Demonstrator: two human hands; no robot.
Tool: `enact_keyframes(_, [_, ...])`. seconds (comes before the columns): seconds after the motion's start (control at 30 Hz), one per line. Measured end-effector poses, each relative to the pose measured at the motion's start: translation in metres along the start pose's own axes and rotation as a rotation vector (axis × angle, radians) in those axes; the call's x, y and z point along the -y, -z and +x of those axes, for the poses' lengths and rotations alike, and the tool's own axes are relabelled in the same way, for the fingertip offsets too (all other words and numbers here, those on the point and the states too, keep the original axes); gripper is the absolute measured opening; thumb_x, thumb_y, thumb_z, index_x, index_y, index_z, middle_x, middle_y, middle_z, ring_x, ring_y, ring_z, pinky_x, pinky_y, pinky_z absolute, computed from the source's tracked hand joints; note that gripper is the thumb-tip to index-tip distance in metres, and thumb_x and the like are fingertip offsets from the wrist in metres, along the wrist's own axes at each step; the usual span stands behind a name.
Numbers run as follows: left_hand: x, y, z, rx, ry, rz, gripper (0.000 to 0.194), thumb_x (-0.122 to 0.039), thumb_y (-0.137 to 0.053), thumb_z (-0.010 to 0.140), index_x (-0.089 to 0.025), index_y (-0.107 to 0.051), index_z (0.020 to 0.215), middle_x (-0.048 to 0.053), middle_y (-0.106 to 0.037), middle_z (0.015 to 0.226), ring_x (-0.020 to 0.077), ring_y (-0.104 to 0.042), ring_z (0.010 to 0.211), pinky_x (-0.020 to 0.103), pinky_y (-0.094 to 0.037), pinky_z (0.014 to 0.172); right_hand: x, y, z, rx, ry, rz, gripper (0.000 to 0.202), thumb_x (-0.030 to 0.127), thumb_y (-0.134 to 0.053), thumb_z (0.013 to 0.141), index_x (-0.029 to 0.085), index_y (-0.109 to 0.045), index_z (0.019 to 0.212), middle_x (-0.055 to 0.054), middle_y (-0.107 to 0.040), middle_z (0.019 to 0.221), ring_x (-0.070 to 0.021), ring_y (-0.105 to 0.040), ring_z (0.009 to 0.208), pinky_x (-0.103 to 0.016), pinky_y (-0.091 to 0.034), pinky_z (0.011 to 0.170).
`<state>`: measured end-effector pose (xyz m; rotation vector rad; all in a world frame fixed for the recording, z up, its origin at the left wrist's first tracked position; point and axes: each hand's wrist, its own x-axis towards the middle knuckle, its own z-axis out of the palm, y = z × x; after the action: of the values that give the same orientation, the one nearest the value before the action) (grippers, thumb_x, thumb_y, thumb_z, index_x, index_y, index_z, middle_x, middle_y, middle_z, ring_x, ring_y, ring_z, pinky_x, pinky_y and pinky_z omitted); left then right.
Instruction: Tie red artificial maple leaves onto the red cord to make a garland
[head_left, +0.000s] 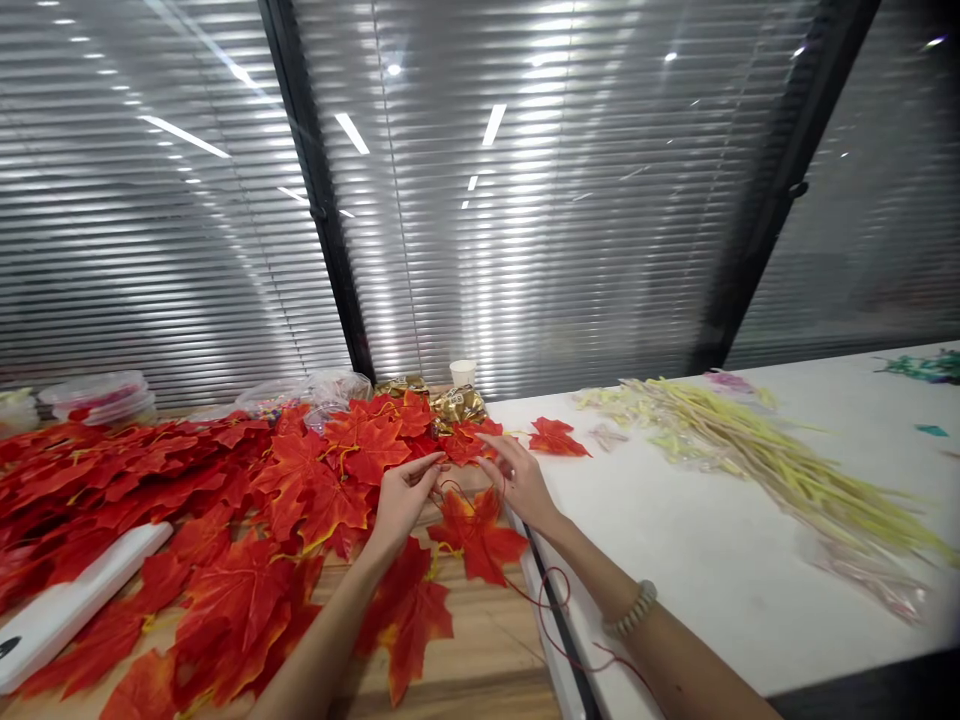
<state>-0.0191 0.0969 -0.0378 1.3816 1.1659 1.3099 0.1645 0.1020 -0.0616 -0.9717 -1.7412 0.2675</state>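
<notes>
My left hand (403,497) is closed in a pinch over the wooden tabletop, and a thin red cord (564,590) appears to run from its fingertips. Facing it, my right hand (523,482) has its thumb and forefinger apart, with the others loosely bent. The cord loops below both hands, crosses a red maple leaf (480,537) and trails off under my right forearm. That artificial leaf has yellow edges and lies just beneath my hands. Another red leaf (411,612) lies beside my left forearm. Exactly what sits between the left fingertips is too small to make out fully.
A large heap of red leaves (127,475) covers the left side, with a white bar-shaped object (82,605) on it. Plastic tubs (101,397), gold packets (457,405) and a paper cup (463,373) stand behind. Yellow-green stems (772,440) lie on the white table (675,560).
</notes>
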Motion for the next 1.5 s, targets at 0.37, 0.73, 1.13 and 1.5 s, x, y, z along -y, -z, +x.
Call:
enact_keyframes(0.37, [0.006, 0.005, 0.003, -0.094, -0.037, 0.014, 0.037, -0.031, -0.062, 0.068, -0.012, -0.067, 0.099, 0.007, -0.069, 0.077, 0.0095, -0.053, 0.053, 0.019, -0.044, 0.051, 0.005, 0.002, -0.002, 0.16, 0.021, -0.04, 0.035, 0.036, -0.049, 0.085, 0.024, -0.051, 0.117, -0.006, -0.056, 0.096, -0.0119, -0.054, 0.062, -0.028, -0.047, 0.062])
enact_keyframes(0.73, [0.001, 0.004, 0.001, -0.16, -0.058, 0.027, 0.038, -0.032, -0.062, 0.067, -0.012, -0.066, 0.099, 0.009, -0.07, 0.08, 0.0125, -0.057, 0.057, 0.022, -0.045, 0.055, 0.005, 0.001, -0.004, 0.212, 0.095, 0.014, 0.042, 0.01, -0.046, 0.078, 0.024, -0.05, 0.117, -0.004, -0.054, 0.092, -0.01, -0.051, 0.062, -0.024, -0.045, 0.058])
enact_keyframes(1.13, [0.002, 0.005, 0.002, -0.186, -0.087, 0.072, 0.036, -0.031, -0.061, 0.069, -0.013, -0.067, 0.099, 0.007, -0.07, 0.076, 0.0126, -0.057, 0.056, 0.022, -0.045, 0.055, 0.011, -0.002, -0.006, 0.078, 0.177, 0.041, 0.027, 0.02, -0.05, 0.082, 0.021, -0.059, 0.107, -0.006, -0.056, 0.094, -0.0075, -0.047, 0.054, -0.022, -0.043, 0.053])
enact_keyframes(1.5, [0.004, 0.006, 0.003, -0.178, -0.085, 0.056, 0.039, -0.034, -0.061, 0.069, -0.011, -0.066, 0.1, 0.01, -0.07, 0.083, 0.0128, -0.056, 0.057, 0.023, -0.046, 0.055, 0.013, -0.003, -0.007, 0.081, 0.215, 0.013, 0.023, 0.028, -0.048, 0.085, 0.023, -0.063, 0.102, -0.007, -0.056, 0.096, -0.011, -0.053, 0.064, -0.025, -0.047, 0.058])
